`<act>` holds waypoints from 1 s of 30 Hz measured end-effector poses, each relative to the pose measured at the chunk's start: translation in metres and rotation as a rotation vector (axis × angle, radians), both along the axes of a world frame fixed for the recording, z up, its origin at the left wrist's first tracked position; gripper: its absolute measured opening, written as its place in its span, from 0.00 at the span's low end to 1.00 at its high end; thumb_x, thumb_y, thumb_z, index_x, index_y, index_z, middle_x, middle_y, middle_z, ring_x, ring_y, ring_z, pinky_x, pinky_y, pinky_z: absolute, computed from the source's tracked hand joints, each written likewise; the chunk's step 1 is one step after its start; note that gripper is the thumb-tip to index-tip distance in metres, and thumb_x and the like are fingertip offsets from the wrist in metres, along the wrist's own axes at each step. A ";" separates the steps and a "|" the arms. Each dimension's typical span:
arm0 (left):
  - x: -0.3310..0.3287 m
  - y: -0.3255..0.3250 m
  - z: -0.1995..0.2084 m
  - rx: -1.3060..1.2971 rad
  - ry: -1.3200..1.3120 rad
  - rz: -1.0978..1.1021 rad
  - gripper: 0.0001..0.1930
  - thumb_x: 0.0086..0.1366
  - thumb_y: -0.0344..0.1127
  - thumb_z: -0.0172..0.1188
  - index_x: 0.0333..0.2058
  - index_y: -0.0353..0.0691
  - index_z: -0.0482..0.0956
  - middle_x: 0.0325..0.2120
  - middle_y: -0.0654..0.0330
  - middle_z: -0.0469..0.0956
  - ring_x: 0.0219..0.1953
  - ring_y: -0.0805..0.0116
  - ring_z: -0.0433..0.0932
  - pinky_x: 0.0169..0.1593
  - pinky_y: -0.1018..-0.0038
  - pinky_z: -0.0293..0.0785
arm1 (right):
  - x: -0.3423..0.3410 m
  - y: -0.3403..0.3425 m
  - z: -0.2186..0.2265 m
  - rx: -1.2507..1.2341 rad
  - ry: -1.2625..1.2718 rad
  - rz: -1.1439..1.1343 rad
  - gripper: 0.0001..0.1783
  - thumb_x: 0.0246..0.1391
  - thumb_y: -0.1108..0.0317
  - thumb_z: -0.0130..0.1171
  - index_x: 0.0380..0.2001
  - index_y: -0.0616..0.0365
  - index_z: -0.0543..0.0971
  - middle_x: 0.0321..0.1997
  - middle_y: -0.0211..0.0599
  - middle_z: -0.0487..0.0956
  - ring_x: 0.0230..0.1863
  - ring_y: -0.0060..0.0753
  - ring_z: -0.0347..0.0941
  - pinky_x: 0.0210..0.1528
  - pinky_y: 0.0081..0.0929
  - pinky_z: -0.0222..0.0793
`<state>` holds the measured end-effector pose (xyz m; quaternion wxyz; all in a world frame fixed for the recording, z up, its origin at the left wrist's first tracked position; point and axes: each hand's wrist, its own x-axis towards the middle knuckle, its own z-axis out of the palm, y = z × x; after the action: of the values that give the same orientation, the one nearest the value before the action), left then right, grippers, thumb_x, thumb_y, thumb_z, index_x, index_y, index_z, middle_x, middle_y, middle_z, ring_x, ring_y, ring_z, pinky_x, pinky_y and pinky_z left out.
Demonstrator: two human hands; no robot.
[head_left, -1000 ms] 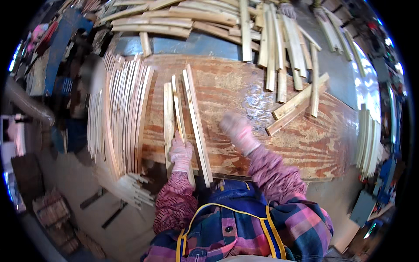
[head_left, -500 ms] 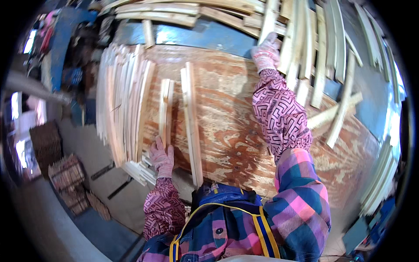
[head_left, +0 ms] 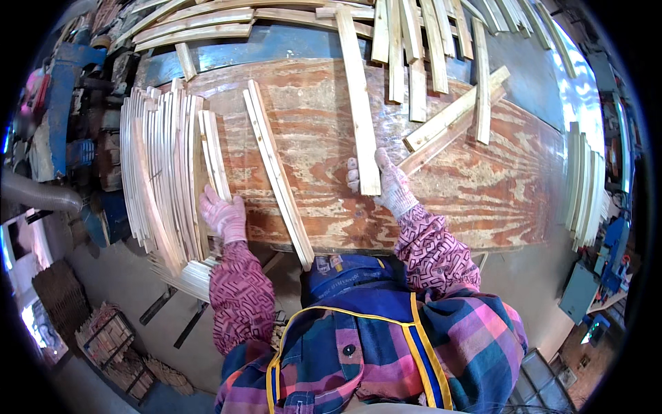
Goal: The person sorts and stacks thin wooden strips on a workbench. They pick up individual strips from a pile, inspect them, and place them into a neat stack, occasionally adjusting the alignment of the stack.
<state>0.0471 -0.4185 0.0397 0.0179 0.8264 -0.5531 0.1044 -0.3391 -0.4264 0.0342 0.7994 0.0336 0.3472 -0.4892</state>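
Only the head view to go on here, and a fair bit has moved in half a second. The right hand (head_left: 393, 190) was up in the upper right of the frame, reaching to the pile; now it's back down around the center, just right of it, and it's got a pale wooden slat (head_left: 358, 103) with it. That slat runs from the top of the frame down to the hand, its far end overlapping the loose slat pile (head_left: 200, 27) up there. The right fingers are curled round near the slat's lower end, fingertips showing on the left edge and the thumb on the right, so yeah, properly gripped. The left hand (head_left: 224, 217), left of center, has shifted too: half a second ago the short slat pair (head_left: 216, 155) stood apart from the long row of slats (head_left: 169, 165) on the left, and now it sits right up beside it. The left fingers are spread and loose at the pair's lower end, thumb sticking out away from them, touching the wood rather than wrapped round it. Between the two hands, the longer slat pair (head_left: 272, 165) leans across the worn plywood board (head_left: 310, 117), its lower end still by the blue apron (head_left: 352, 279) at bottom center, and neither hand is on it. Both hands have pale gloves on, with patterned pink sleeves (head_left: 241, 293) behind them.
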 end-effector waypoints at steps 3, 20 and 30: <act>-0.063 -0.018 0.031 -0.086 0.435 -0.311 0.35 0.57 0.44 0.64 0.62 0.38 0.68 0.59 0.46 0.68 0.63 0.50 0.65 0.67 0.56 0.62 | 0.007 0.011 0.012 0.023 0.152 0.047 0.28 0.64 0.54 0.56 0.57 0.67 0.71 0.46 0.47 0.81 0.38 0.41 0.81 0.40 0.39 0.82; -0.072 -0.028 0.106 0.511 0.669 -0.136 0.15 0.67 0.43 0.62 0.48 0.42 0.78 0.24 0.61 0.79 0.29 0.73 0.79 0.28 0.72 0.76 | -0.063 -0.185 0.033 -0.079 2.133 0.636 0.43 0.50 0.43 0.66 0.63 0.55 0.68 0.58 0.58 0.75 0.58 0.54 0.74 0.59 0.43 0.71; -0.244 -0.114 0.050 0.549 1.887 0.001 0.48 0.57 0.50 0.72 0.70 0.46 0.55 0.51 0.47 0.77 0.49 0.56 0.79 0.52 0.66 0.82 | -0.013 -0.046 0.090 -0.423 1.529 0.578 0.33 0.54 0.67 0.61 0.60 0.64 0.62 0.40 0.51 0.78 0.36 0.46 0.81 0.38 0.40 0.82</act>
<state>-0.1972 -0.5321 0.0895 0.2595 0.5462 -0.3164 -0.7308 -0.3525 -0.4728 0.1245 0.4273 -0.5474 0.6888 -0.2084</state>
